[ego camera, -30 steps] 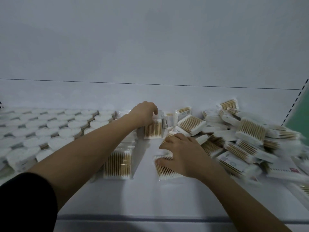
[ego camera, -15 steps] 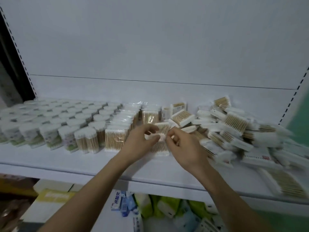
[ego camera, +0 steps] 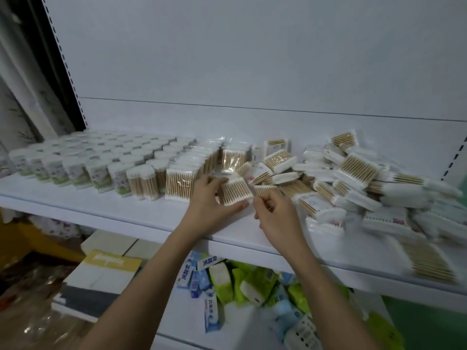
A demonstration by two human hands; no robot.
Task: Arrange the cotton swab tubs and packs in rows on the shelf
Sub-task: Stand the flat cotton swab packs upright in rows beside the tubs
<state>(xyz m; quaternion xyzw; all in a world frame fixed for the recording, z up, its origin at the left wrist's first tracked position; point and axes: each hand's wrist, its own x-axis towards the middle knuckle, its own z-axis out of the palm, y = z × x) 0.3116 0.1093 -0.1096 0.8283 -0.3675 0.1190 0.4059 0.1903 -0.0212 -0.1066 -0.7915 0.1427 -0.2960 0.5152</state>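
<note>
On the white shelf (ego camera: 131,210), cotton swab tubs (ego camera: 101,160) stand in neat rows at the left. Beside them, clear swab packs (ego camera: 182,180) stand in rows. A loose heap of swab packs (ego camera: 358,178) covers the right half. My left hand (ego camera: 209,205) grips one swab pack (ego camera: 236,192) upright, just above the shelf's front middle. My right hand (ego camera: 275,213) pinches the right edge of that same pack with thumb and fingers.
The shelf's back wall (ego camera: 252,72) rises behind the goods. On the lower shelf lie green and blue packets (ego camera: 227,281). Boxes (ego camera: 106,269) sit below at the left. A dark upright post (ego camera: 63,59) borders the shelf's left side.
The view has pulled back and tilted down. My left hand left the back row and came forward; both hands now hold one pack lifted from the shelf near the front.
</note>
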